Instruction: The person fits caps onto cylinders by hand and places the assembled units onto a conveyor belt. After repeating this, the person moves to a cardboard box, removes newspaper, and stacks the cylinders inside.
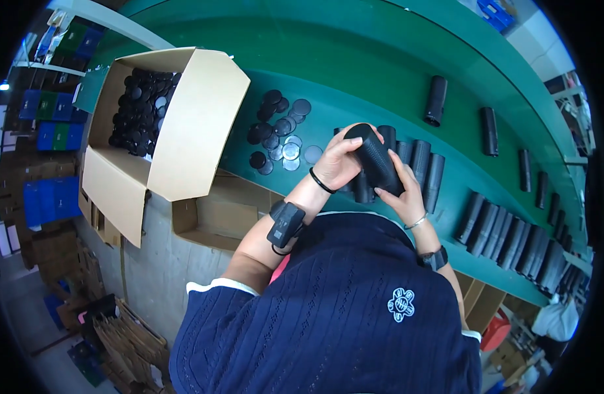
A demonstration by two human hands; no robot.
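Note:
Both my hands hold one black ribbed tube [375, 157] above the green bench. My left hand [338, 163] wraps its upper end, where a round black cap sits. My right hand [401, 192] grips the lower end from the right. Behind the tube, several more black tubes [420, 164] lie side by side on the bench. A loose pile of round black caps [279, 131] lies to the left of my hands.
An open cardboard box [203, 118] full of black caps stands at the bench's left end. Single tubes [436, 100] lie on the far green belt [354, 59]. A long row of tubes [512, 240] runs along the right. Folded cartons lie on the floor at lower left.

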